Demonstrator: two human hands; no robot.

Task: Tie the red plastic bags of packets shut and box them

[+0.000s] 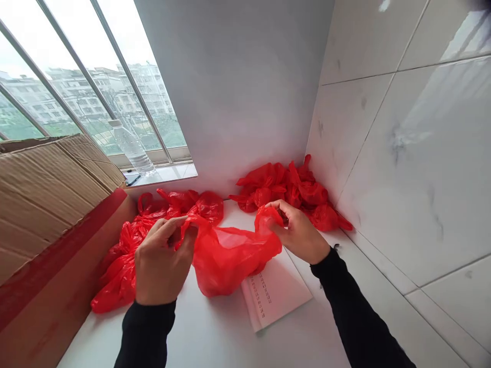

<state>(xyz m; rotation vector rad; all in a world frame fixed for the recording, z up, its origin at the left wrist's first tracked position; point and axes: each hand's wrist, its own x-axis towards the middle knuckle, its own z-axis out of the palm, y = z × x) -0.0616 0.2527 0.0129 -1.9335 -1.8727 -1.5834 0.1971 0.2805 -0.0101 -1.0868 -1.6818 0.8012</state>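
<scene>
A red plastic bag (230,260) hangs stretched between my two hands above a white surface, its mouth partly spread. My left hand (164,260) pinches one handle of the bag between thumb and fingers. The other handle is pinched in my right hand (297,230). Behind and below the bag lies a spiral-bound notebook (282,296) with a pale cover, partly hidden by the red plastic. I cannot tell whether anything is inside the bag.
Crumpled red bags lie in a left heap (126,255) and a right heap (291,186) along the wall. A cardboard box (49,189) stands at left. On the windowsill (172,173) is a clear water bottle (132,148). A tiled wall (414,153) bounds the right.
</scene>
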